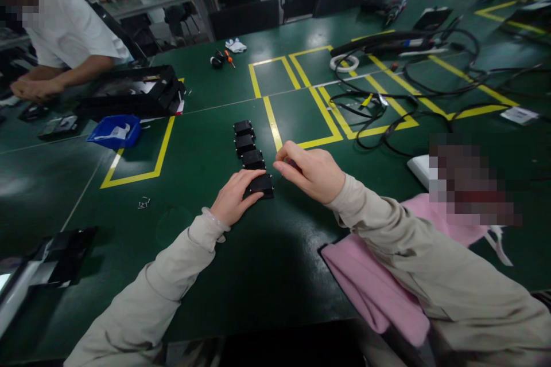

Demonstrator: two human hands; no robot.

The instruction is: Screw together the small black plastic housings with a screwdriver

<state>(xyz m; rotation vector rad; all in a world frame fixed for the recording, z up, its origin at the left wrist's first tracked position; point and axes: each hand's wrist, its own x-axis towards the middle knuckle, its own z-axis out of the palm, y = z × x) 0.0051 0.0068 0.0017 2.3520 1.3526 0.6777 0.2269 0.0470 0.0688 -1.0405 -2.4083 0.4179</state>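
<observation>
Several small black box-shaped parts with shiny screws or pins at their corners stand in a row on the green table. My left hand (pixel 236 195) grips the nearest black box (pixel 261 186), thumb at its near side and fingers over its far side. Beyond it sit another black box (pixel 253 159) and more of the same kind. Just right of the held box, my right hand (pixel 313 172) is closed in a pinch. Something small and dark shows between its fingers; most of it is hidden, so its kind cannot be made out.
Loose screws (pixel 144 203) lie to the left. Farther left are a blue bin (pixel 115 131), a black tray (pixel 133 92) and a co-worker (pixel 77 28). Tangled black cables (pixel 387 97) cover the right side. A pink cloth (pixel 374 287) lies under my right forearm.
</observation>
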